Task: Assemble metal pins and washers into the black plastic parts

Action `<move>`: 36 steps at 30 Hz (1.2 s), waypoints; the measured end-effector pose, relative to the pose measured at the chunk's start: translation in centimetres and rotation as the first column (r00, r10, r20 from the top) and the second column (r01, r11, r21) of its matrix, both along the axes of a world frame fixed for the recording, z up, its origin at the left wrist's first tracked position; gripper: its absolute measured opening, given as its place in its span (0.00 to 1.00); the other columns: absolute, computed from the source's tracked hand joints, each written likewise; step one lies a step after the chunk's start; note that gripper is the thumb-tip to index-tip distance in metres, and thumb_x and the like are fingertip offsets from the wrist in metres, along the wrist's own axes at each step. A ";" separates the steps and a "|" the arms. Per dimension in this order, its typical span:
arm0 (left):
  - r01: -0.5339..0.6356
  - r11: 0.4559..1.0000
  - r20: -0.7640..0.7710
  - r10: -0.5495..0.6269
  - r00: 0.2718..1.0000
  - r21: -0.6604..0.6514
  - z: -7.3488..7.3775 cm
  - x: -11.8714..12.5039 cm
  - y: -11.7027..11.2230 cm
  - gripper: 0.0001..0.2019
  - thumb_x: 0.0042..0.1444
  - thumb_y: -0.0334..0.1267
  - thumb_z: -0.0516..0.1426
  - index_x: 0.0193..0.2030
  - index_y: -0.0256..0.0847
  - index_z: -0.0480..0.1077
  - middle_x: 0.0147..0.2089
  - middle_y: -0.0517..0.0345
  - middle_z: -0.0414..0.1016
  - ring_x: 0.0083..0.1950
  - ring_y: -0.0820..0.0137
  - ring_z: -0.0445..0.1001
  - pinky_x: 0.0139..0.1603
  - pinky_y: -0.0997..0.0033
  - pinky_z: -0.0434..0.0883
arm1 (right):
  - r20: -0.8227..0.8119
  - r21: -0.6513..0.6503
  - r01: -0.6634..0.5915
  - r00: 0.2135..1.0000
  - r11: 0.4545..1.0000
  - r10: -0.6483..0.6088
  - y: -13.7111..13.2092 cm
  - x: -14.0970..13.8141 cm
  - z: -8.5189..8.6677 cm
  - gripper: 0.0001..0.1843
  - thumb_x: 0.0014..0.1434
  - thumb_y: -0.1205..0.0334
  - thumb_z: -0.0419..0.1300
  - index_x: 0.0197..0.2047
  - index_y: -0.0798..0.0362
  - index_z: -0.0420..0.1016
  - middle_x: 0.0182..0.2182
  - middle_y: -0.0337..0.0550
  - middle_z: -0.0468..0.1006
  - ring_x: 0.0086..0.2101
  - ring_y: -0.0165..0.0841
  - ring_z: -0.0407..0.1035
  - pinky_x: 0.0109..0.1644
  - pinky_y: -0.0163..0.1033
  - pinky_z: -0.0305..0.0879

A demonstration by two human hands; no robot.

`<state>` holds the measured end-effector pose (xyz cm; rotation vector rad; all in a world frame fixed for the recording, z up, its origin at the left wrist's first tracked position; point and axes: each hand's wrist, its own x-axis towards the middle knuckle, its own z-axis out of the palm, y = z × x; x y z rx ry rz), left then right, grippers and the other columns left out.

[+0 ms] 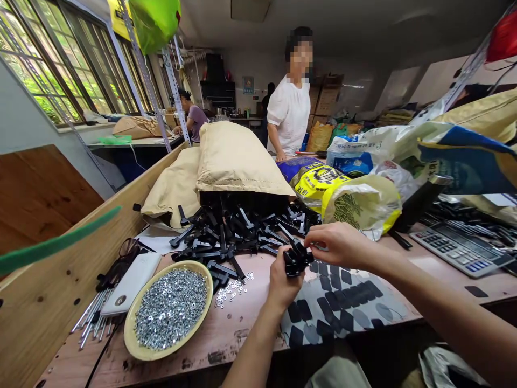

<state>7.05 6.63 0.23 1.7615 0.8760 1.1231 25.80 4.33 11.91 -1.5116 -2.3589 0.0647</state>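
My left hand (283, 283) is closed around a bunch of black plastic parts (298, 260), with one long stem pointing up and away. Thumb and fingers pinched together, my right hand (339, 245) meets the right side of that bunch; whatever small thing it grips is hidden. Beyond both hands, a heap of similar black pieces (222, 237) spills from a tan paper sack (242, 153). Below the right forearm lies a sheet (319, 307) covered with dark, rounded-square pads. To the left, small metal nuts or washers (172, 307) fill a yellow bowl (131, 345).
Loose small rings (234, 291) lie beside the bowl. A white phone-like case (131, 283), metal rods (91, 318) and a wooden side board (72, 264) line the left. A calculator (460, 248) and an open yellow bag (355, 202) sit right. A person in white (291, 113) stands across the table.
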 end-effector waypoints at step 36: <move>0.021 0.998 0.055 -0.018 0.998 -0.051 0.0 0.2 0.4 0.18 0.54 0.35 0.62 0.51 0.43 0.64 0.46 0.56 0.76 0.44 0.67 0.75 0.46 0.69 0.71 | -0.794 -0.044 0.035 0.605 0.998 -0.056 -0.6 -4.3 -5.0 0.16 0.65 0.52 0.61 0.52 0.48 0.68 0.54 0.47 0.76 0.62 0.41 0.64 0.69 0.56 0.55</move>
